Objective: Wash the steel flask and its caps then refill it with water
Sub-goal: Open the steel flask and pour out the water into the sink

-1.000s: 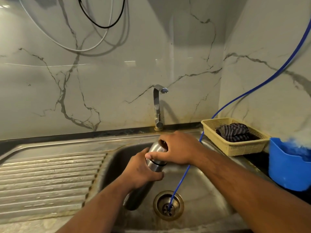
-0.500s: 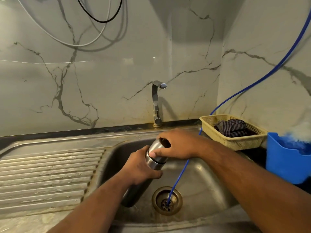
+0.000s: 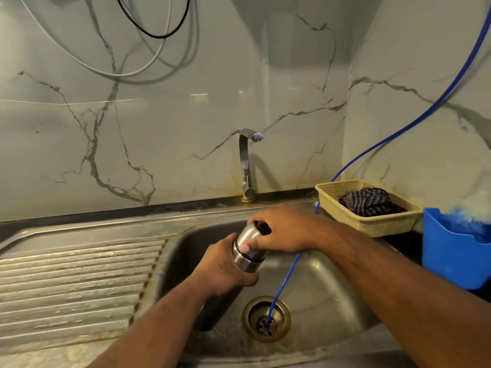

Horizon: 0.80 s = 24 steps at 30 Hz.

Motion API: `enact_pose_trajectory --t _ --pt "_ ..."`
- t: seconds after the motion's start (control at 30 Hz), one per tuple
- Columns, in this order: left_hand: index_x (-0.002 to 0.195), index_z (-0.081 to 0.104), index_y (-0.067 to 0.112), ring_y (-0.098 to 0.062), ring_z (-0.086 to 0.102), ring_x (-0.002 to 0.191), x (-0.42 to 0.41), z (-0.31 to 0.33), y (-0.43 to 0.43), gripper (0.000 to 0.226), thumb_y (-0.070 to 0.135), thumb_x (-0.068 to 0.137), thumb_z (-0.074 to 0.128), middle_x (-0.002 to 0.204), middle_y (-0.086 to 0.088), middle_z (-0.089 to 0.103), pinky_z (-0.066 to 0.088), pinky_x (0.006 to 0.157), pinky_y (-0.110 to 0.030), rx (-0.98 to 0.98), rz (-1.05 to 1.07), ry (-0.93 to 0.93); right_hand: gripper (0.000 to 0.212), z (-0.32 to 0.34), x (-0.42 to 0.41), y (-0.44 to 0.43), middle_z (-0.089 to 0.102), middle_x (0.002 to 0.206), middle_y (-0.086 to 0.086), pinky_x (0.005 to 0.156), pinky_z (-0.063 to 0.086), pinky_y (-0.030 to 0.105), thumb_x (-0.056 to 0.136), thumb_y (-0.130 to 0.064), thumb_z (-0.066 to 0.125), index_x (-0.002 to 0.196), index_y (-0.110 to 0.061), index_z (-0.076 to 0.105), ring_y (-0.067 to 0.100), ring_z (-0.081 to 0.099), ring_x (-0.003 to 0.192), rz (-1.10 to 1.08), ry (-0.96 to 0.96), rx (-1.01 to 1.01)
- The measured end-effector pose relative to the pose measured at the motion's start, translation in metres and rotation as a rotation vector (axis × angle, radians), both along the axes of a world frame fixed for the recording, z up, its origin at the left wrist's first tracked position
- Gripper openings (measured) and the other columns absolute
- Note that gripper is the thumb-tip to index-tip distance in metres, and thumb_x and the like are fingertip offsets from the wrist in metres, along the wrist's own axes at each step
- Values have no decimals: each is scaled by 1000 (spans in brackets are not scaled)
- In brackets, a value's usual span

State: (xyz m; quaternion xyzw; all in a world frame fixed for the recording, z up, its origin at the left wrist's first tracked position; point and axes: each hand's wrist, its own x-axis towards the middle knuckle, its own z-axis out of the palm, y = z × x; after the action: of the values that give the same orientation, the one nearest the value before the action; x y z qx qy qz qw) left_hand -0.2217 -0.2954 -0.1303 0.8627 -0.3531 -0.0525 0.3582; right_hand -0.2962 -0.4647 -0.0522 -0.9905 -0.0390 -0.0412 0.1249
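A stainless steel sink point(image 3: 332, 274) is sitting below a grey-veined marble wall point(image 3: 159, 128), with a ribbed drainboard point(image 3: 79, 274) lying to its left and a chrome tap point(image 3: 245, 166) standing at its back edge, no water running from it. Over the basin, the left hand point(image 3: 223, 269) is holding the steel flask point(image 3: 245, 264) tilted, its fingers wrapping round the upper body, while the right hand point(image 3: 284, 229) is gripping the cap point(image 3: 247, 235) from above, fingers and thumb clamping on it. A thin blue hose point(image 3: 284, 282) is hanging from the upper right and ending in the drain point(image 3: 266, 318). On the dark desk point(image 3: 398, 243) to the right, a yellow basket point(image 3: 372, 227) is holding a striped cloth point(image 3: 366, 201), and a blue container point(image 3: 451, 261) is standing beside it. White cables point(image 3: 106, 73) and a black cable point(image 3: 156, 35) are looping down the wall.
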Motion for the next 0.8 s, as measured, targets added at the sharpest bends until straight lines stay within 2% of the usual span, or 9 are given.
enact_pose_trajectory --t 0.03,0.1,0.2,0.3,0.4,0.47,0.6,0.7,0.8 --pt "124 54 35 -7 64 97 1 0 1 71 28 64 93 106 11 66 58 84 -25 -8 2 0 44 4 -2 -3 65 114 -7 77 46 29 85 -53 76 120 -32 61 12 60 98 73 35 34" --pt "126 55 34 -6 65 97 3 0 2 74 29 63 93 106 11 67 56 82 -22 -22 -2 -7 68 6 -5 -7 50 136 -8 91 47 30 79 -40 85 135 -40 48 11 52 116 157 78 83" --pt "120 56 34 -6 66 92 1 0 1 64 25 67 91 100 11 67 53 73 -16 -22 -11 -21 91 3 -6 0 39 150 -3 99 49 37 74 -60 82 148 -44 31 16 48 124 54 38 149" --pt "110 49 35 -10 63 85 -2 1 -1 57 24 71 90 94 9 63 50 68 -17 22 14 -6 76 -1 -6 12 62 127 2 80 49 32 82 -81 53 138 -30 48 15 59 102 -125 5 84" --pt "111 51 35 -10 63 88 -2 1 -1 57 25 71 90 97 9 63 50 72 -19 33 14 11 69 -5 -4 14 66 84 0 61 46 26 82 -85 47 93 -19 63 12 59 69 -146 -6 1" --pt "117 55 34 -9 64 93 1 1 -1 62 26 68 91 103 11 65 54 77 -21 12 3 5 60 -6 -2 10 65 86 -2 63 48 28 82 -80 56 95 -22 62 12 59 74 -94 -45 5" --pt "118 57 35 -10 68 90 5 0 2 67 29 63 94 102 8 68 57 76 -24 -51 20 9 54 -1 -1 -3 68 109 -7 78 53 27 82 -61 75 124 -30 59 9 65 93 11 -67 198" --pt "112 59 34 -10 68 86 8 -1 4 63 32 61 95 98 6 70 54 72 -24 -75 66 31 50 8 -5 -17 67 108 -12 79 52 21 80 -46 84 121 -35 57 4 65 92 53 -136 371" --pt "114 58 31 -10 65 88 10 -1 5 62 30 63 95 99 6 68 47 71 -23 -105 126 57 56 14 -7 -35 65 103 -10 78 52 26 76 -47 87 118 -36 52 8 64 88 -30 -148 430"
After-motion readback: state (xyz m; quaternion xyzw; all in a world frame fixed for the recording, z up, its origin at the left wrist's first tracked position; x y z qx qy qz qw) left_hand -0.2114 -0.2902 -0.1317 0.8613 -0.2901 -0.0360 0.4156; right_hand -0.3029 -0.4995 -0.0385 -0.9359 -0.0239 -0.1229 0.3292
